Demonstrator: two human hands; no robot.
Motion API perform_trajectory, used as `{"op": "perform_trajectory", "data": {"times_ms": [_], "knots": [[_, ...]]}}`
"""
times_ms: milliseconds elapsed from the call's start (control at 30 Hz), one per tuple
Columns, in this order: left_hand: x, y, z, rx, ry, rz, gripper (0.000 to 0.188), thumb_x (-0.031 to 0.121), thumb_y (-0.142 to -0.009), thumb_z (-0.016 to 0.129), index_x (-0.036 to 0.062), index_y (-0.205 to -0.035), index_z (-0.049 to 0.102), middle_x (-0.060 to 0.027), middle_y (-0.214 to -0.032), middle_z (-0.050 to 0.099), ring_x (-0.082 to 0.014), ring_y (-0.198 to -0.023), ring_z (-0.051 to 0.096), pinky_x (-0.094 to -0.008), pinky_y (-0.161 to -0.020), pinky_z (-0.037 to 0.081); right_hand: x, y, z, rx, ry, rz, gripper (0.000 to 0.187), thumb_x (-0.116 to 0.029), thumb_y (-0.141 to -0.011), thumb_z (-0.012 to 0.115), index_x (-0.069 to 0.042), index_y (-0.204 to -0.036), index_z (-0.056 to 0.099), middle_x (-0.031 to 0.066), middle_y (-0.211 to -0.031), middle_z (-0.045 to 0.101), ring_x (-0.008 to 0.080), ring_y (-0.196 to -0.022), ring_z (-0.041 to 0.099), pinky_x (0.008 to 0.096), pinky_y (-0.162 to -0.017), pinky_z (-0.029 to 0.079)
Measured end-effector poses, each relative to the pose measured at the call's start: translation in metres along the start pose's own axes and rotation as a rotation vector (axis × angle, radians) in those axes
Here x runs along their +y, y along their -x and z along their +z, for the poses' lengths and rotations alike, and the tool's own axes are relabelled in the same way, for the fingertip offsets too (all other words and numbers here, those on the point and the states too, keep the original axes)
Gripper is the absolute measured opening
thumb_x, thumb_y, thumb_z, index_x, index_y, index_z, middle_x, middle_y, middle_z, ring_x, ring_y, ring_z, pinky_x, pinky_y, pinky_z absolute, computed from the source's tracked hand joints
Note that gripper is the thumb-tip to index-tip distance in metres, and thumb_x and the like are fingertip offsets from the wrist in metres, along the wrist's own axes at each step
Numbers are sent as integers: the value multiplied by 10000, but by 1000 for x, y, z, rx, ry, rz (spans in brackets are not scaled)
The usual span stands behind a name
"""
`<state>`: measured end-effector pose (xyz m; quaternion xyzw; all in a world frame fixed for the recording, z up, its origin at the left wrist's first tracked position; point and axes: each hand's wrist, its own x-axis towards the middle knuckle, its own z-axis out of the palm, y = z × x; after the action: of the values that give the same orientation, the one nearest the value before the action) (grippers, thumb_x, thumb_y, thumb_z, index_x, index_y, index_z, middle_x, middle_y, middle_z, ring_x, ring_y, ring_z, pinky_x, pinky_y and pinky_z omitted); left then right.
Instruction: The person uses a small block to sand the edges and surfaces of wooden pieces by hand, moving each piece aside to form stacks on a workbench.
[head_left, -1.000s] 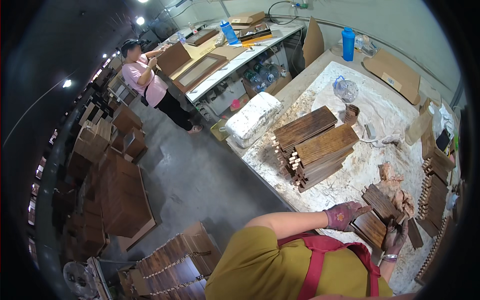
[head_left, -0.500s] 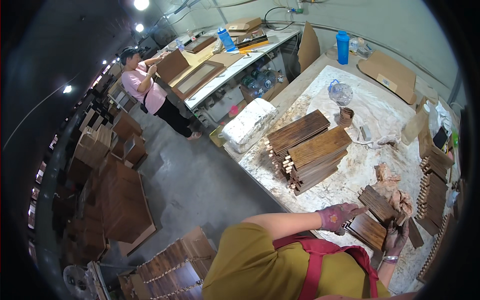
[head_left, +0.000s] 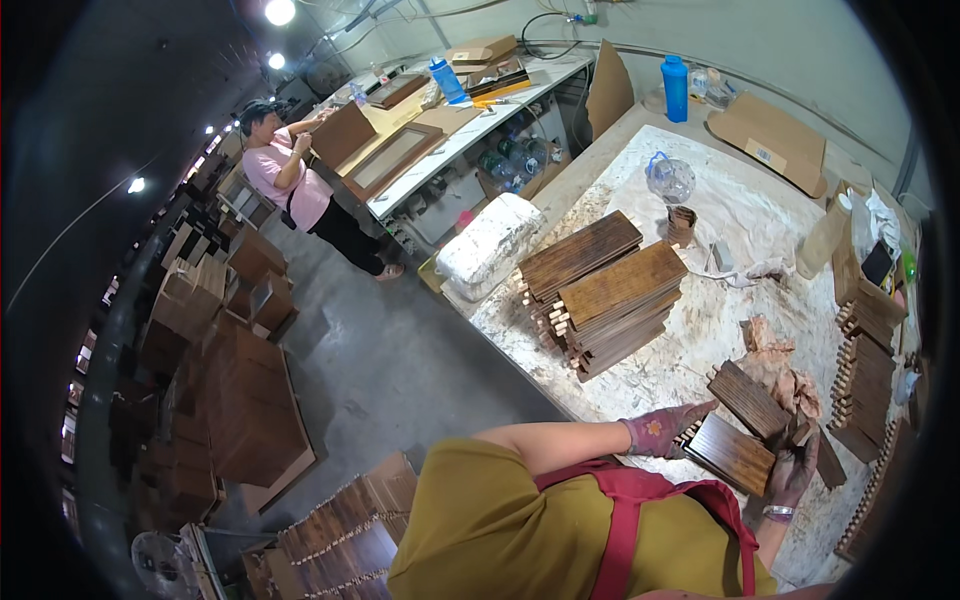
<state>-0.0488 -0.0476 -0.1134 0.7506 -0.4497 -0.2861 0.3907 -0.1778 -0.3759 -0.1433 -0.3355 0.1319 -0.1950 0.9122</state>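
Observation:
In front of me are dark brown wooden slats [head_left: 733, 453] with pale dowel pegs at their left end. My left hand [head_left: 668, 430], in a purple flower-patterned glove, is closed round that pegged end. At the opposite end my right hand [head_left: 792, 472], in a dark stained glove, grips the slats; some of its fingers are hidden. Just beyond them a second dark slat [head_left: 748, 398] lies at an angle. A stained, crumpled pinkish rag [head_left: 783, 368] lies beside it, near my right fingertips.
Two piles of pegged slats [head_left: 620, 285] stand mid-table. More slats [head_left: 862, 385] line the right side. Beyond are a cut-down brown cup [head_left: 681, 226], a clear plastic container [head_left: 671, 181] and a blue bottle [head_left: 675, 90]. A person in pink [head_left: 290, 175] works at another table.
My left hand has drawn back slightly left, from beside the farther slat to the pegged end of the nearer slats. My right hand stays at their other end. The view has shifted slightly.

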Motion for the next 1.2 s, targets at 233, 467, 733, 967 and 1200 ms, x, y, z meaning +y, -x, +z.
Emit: {"op": "perform_trajectory", "data": {"times_ms": [233, 467, 733, 967, 1200], "knots": [[15, 7, 1, 17, -69, -66, 1049, 159, -735, 677, 129, -1541, 6, -318, -1420, 359, -432, -1252, 457, -414, -1062, 397, 2, 0, 22, 184, -40, -35, 360, -225, -975, 569, -104, -1315, 551, 6, -1215, 621, 127, -1008, 582, 302, -819, 470], [27, 7, -33, 254, -299, 21, 792, 214, -802, 649, 57, -1491, 291, -234, -1469, 368, -357, -1324, 406, -394, -1125, 319, -44, 23, 23, 109, -39, 9, 313, -274, -984, 483, -111, -1237, 570, 96, -1193, 610, 213, -1063, 576, 400, -873, 483], [105, -58, 36, 319, -750, 371, 721, 450, -789, 695, 36, -1343, 494, -163, -1273, 537, -335, -1228, 472, -464, -1022, 372, -63, 68, 62, 355, 1174, -222, 377, -325, -863, 678, -9, -1063, 629, 44, -955, 645, 147, -882, 595, 293, -780, 481], [82, -72, 49, 141, -811, 243, 784, 558, -807, 639, 52, -1381, 467, -142, -1156, 573, -285, -1047, 579, -436, -866, 448, -41, 66, 64, 344, 1291, -264, 420, -329, -851, 645, -19, -1128, 584, 135, -916, 652, 197, -812, 633, 326, -745, 496], [79, -71, 50, 165, -820, 270, 766, 566, -837, 600, 65, -1396, 448, -146, -1180, 597, -305, -1070, 596, -442, -838, 485, -27, 65, 59, 378, 1267, -213, 370, -309, -860, 625, -16, -1080, 565, 180, -897, 656, 304, -810, 652, 375, -741, 498]]}}
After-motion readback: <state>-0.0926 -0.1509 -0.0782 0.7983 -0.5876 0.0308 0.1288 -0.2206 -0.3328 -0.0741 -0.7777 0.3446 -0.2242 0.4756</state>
